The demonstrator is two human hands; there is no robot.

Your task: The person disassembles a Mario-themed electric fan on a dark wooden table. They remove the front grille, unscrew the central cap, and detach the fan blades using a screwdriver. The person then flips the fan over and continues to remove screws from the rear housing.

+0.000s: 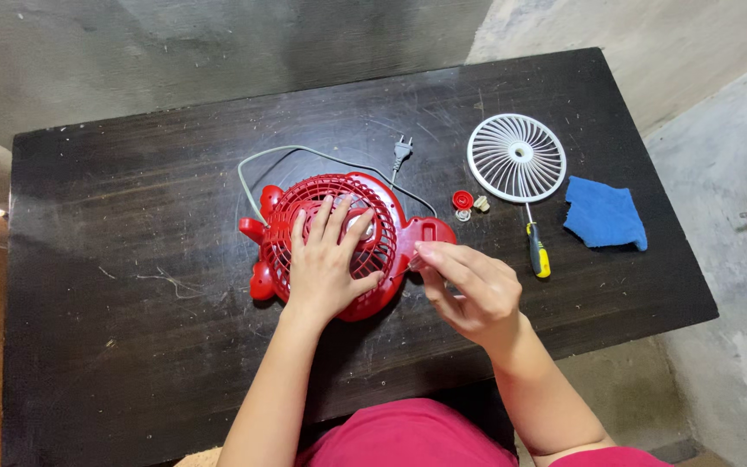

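Observation:
A small red fan body [343, 242] with a round grille lies flat in the middle of the dark table [131, 216]. My left hand [328, 259] rests spread on its grille, pressing it down. My right hand [469, 290] is beside the fan's right edge, thumb and fingers pinched together near the red base part; whether something small sits between the fingertips I cannot make out. The fan's grey cord [304, 154] loops behind it and ends in a black plug [402, 150].
A white round fan grille [516, 157] lies at the back right. Next to it are a small red cap [462, 200], a tiny pale part [481, 203], a yellow-handled screwdriver [536, 246] and a blue cloth [605, 214]. The table's right edge meets a concrete floor.

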